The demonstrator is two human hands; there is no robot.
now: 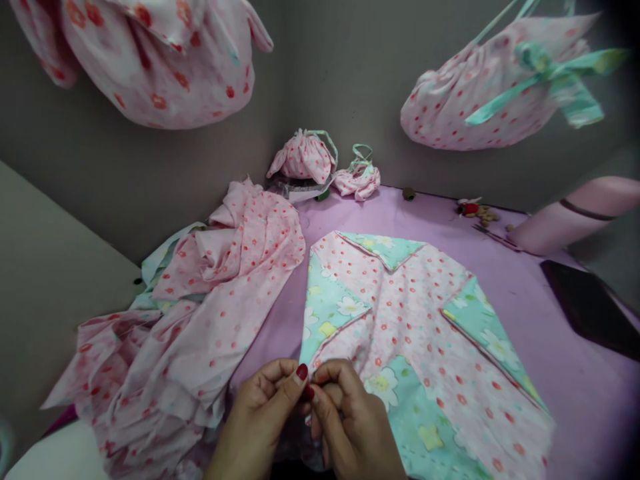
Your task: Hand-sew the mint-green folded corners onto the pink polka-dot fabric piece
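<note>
Both hands meet at the lower middle of the view, fingertips pinched close together. My left hand (pixel 267 410) is closed, thumb against the fingers, and what it grips is too small to make out. My right hand (pixel 347 413) is likewise closed in a pinch beside it, its hold hidden between the fingers. Just beyond and to the right lies a pink floral cloth (pixel 400 313) with mint-green flowered corners folded inward; its left edge runs up to the fingertips.
Crumpled pink fabric (pixel 215 333) fills the left side. Small pouches (pixel 305 159) sit at the back, and a larger pouch (pixel 480 100) hangs upper right. A spool (pixel 409 193), a pink bottle (pixel 570 217) and a dark phone (pixel 595 307) stand or lie on the purple tabletop (pixel 525 293).
</note>
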